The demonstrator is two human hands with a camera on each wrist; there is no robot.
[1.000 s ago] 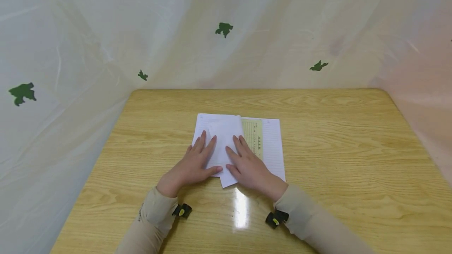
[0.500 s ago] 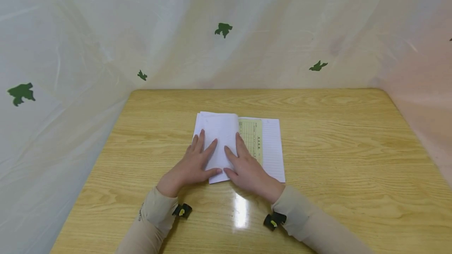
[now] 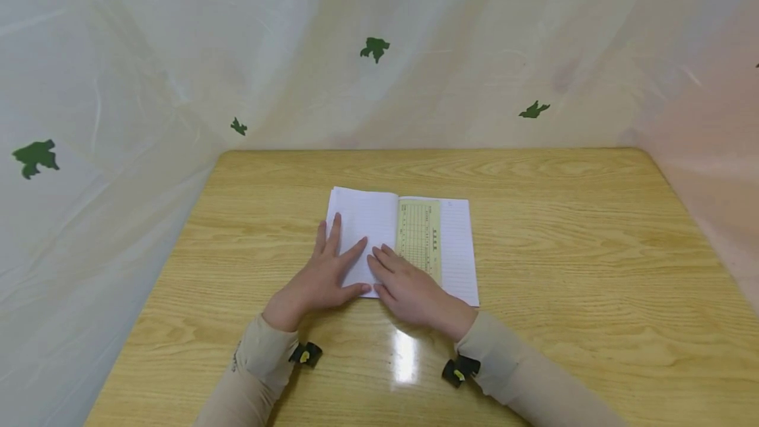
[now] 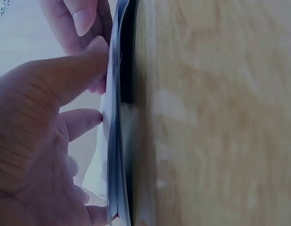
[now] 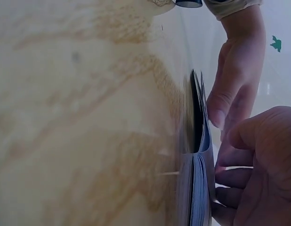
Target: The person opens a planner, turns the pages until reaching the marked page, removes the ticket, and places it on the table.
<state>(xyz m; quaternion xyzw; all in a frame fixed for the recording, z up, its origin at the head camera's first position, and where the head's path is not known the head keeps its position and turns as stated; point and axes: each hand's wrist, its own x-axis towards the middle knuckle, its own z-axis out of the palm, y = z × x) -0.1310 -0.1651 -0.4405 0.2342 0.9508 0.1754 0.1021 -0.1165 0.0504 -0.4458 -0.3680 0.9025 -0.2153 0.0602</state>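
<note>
An open notebook (image 3: 459, 252) with white lined pages lies on the table. On its right page, along the fold, is a pale yellow-green printed slip (image 3: 420, 232). My left hand (image 3: 317, 279) rests on the left page with fingers spread. Across the lower part of the fold lies my right hand (image 3: 409, 288), its fingertips touching the left page near my left thumb. In the left wrist view the notebook's page edges (image 4: 115, 141) stand side-on beside the fingertips. The right wrist view shows the thick page block (image 5: 197, 188) and the left pages raised slightly above the table.
The wooden table (image 3: 593, 236) extends around the notebook on all sides. A pale curtain (image 3: 450, 51) with green leaf and bird-like shapes hangs behind it and at both sides. A dark band with a small device (image 3: 461, 371) sits at each wrist.
A loose-lying page has gone over to the left and now lies flat, uncovering more of the slip. My right hand's fingers have drawn lower and closer together; my left hand has barely moved.
</note>
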